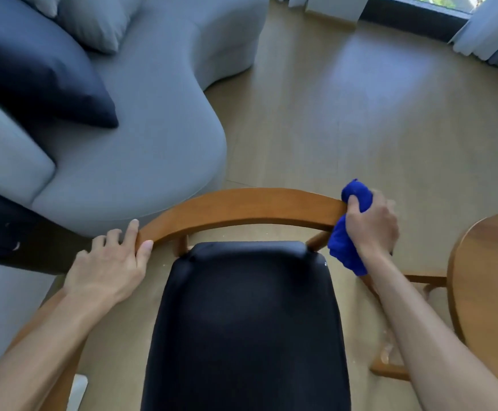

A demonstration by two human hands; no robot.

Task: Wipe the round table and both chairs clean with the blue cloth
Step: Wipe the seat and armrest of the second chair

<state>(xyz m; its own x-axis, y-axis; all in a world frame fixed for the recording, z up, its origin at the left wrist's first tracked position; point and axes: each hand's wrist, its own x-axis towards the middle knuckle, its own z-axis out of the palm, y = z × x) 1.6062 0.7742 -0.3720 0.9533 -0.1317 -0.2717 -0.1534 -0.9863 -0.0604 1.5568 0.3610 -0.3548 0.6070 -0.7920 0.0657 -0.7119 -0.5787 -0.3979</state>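
Note:
A wooden chair with a curved backrest rail [242, 207] and a black padded seat [247, 321] stands right below me. My left hand [111, 262] grips the rail's left end, thumb on the inner side. My right hand [372, 223] holds the bunched blue cloth [345, 250] wrapped around the rail's right end, and part of the cloth hangs down beneath the hand. The round wooden table [491, 280] shows partly at the right edge. Only this one chair is in view.
A grey sofa [153, 129] with a dark cushion [43, 81] and a light cushion [93, 22] stands close behind the chair on the left. Wooden floor [360, 114] stretches ahead to a window and curtains [488, 31] at the top right.

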